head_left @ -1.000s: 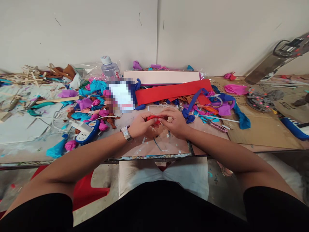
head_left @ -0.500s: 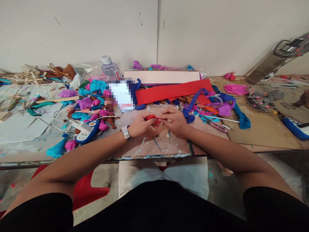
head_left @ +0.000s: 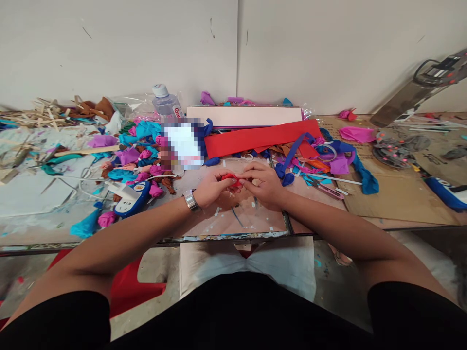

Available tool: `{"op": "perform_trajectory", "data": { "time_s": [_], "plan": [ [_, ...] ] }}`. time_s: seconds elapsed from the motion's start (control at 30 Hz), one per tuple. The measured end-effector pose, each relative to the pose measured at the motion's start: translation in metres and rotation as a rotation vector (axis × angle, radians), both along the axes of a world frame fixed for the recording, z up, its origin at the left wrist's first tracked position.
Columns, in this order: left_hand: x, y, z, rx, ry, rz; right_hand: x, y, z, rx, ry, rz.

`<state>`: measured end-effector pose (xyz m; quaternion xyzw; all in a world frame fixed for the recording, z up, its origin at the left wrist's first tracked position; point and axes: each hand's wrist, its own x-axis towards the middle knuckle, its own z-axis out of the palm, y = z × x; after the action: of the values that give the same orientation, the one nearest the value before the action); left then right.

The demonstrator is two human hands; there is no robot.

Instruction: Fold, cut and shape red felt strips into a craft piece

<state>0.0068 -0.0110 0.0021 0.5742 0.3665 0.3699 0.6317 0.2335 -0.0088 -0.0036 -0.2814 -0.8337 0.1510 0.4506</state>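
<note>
One red piece [head_left: 229, 176]: curled left hand [head_left: 211, 189] and right hand [head_left: 265, 187] pinch it.

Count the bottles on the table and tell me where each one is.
2: the white-capped bottle at the back, left of centre, and the brown-tinted bottle at the far right. Others may be hidden.

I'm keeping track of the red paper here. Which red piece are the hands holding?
The small crumpled red piece, held between the left hand and right hand; the long flat red strip lies untouched beyond them.
</note>
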Motion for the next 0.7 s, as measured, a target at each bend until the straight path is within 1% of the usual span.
{"op": "perform_trajectory", "data": {
  "time_s": [0.27,0.5,0.57,0.7],
  "plan": [
    [0.0012,-0.0037,0.0046,0.042,0.065,-0.04,-0.0045,-0.0061,0.0063,-0.112,0.045,-0.038],
    [0.0015,-0.0047,0.005,0.204,0.209,-0.005,-0.009,-0.0085,0.0041,-0.218,0.082,-0.076],
    [0.0014,-0.005,0.0058,0.204,0.211,-0.008,-0.0096,-0.0087,0.0032,-0.243,0.092,-0.078],
    [0.0016,-0.0053,0.0066,0.15,0.176,-0.012,-0.01,-0.0094,0.0026,-0.283,0.106,-0.069]
  ]
}}
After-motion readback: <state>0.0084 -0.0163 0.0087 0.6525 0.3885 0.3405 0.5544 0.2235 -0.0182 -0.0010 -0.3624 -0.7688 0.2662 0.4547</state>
